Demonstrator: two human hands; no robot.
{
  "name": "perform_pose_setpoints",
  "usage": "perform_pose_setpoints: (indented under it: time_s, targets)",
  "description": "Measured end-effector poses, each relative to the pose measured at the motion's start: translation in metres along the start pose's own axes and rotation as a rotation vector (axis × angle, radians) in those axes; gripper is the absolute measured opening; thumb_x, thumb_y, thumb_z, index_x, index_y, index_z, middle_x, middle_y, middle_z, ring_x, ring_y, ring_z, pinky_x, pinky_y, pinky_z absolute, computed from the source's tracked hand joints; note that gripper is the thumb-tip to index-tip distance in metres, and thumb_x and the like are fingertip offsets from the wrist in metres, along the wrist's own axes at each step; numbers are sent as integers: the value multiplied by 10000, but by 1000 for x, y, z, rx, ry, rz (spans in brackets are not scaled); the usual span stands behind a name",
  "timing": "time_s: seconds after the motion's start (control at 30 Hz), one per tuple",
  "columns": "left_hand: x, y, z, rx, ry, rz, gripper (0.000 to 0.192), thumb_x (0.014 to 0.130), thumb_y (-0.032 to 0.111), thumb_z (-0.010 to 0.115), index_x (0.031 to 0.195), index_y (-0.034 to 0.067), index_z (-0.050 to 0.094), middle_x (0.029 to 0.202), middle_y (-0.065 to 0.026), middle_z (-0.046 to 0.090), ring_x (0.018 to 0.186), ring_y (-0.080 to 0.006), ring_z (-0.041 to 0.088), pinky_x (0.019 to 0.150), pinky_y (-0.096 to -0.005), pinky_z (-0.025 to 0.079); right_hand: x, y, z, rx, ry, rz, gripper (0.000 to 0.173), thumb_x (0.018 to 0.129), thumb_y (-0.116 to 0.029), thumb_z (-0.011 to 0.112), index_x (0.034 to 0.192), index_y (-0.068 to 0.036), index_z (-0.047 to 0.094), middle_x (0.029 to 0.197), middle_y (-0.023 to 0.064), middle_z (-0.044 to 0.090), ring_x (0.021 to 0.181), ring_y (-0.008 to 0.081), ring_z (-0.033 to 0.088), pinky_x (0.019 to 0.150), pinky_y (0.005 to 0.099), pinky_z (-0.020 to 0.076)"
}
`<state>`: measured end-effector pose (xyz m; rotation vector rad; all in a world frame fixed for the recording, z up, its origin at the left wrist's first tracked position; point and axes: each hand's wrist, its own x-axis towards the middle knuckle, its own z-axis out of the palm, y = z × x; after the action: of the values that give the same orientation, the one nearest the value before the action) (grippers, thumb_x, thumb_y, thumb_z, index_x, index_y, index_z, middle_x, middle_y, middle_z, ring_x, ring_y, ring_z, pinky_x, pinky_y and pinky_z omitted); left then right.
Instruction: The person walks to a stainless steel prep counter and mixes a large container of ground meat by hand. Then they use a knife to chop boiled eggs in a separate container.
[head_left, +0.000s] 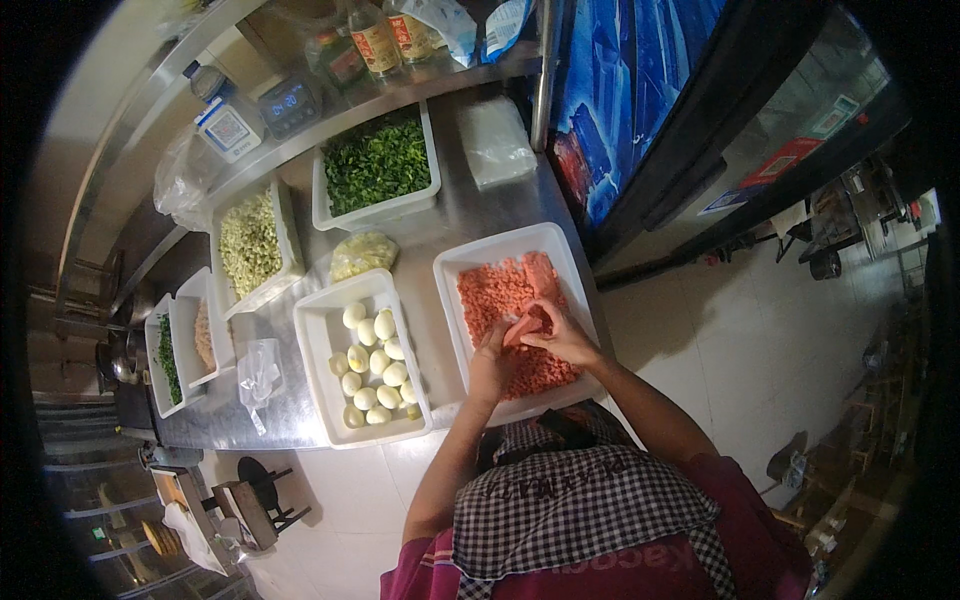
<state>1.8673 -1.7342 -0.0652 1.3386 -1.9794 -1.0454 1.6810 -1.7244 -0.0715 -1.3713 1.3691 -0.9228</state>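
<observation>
A white plastic tray (442, 277) on the steel counter holds diced orange-pink food (487, 289), probably sausage or ham. Both hands are over this tray. Between their fingers is a larger pink piece (523, 328) of the same colour. My left hand (493, 361) has its fingertips against the piece's left end. My right hand (559, 337) grips it from the right with thumb and fingers. Another uncut-looking pink chunk (540, 276) lies on the diced food near the tray's far right corner. The lower part of the piece is partly hidden by the fingers.
Left of it stands a white tray (309, 345) of peeled boiled eggs, with a bag of yellowish food (364, 255) behind. Farther off are tubs of chopped greens (379, 165) and pale diced vegetable (250, 244). A shelf (420, 84) with bottles runs above the counter; a fridge stands at right.
</observation>
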Motion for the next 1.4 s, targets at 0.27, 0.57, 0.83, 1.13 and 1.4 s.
perform_pose_setpoints:
  time_s: [0.27, 0.57, 0.83, 1.13, 1.4]
  targets:
    - [0, -4, 3, -58, -13, -60, 566, 711, 26, 703, 1244, 41, 516, 1068, -209, 631, 948, -368, 627, 759, -404, 513, 4, 3, 11, 4, -1, 22, 644, 740, -246, 790, 1216, -67, 396, 1124, 149, 558, 1060, 266, 560, 867, 371, 459]
    - [-2, 1, 2, -40, 53, -257, 390, 763, 89, 727, 1081, -18, 527, 812, -155, 675, 762, -195, 673, 633, -342, 535, -5, 7, 41, -188, 393, 107, 800, 715, -338, 794, 1294, -8, 350, 1190, 198, 526, 1123, 317, 521, 936, 412, 423]
    - [-2, -14, 1, -579, 35, -282, 240, 865, 81, 650, 1072, 33, 539, 878, -57, 642, 741, -133, 642, 604, -286, 562, 5, 11, 9, -246, 241, 200, 746, 797, -348, 715, 1331, 15, 342, 1293, 230, 436, 1223, 349, 416, 1004, 419, 365]
    - [1, 36, 8, -1308, 238, -637, 306, 937, 321, 567, 1112, 70, 554, 954, -26, 627, 805, -138, 611, 710, -294, 538, -22, -28, 53, 94, 441, 396, 558, 923, -527, 468, 1198, -42, 490, 1103, 152, 583, 1026, 308, 572, 845, 407, 454]
    - [-2, 33, 19, -1632, 166, -718, 368, 970, 343, 483, 1216, 71, 500, 1149, -59, 565, 1058, -198, 542, 945, -350, 444, -5, -13, 56, 273, 718, 475, 404, 899, -382, 583, 990, 11, 595, 924, 125, 649, 826, 194, 589, 749, 332, 469]
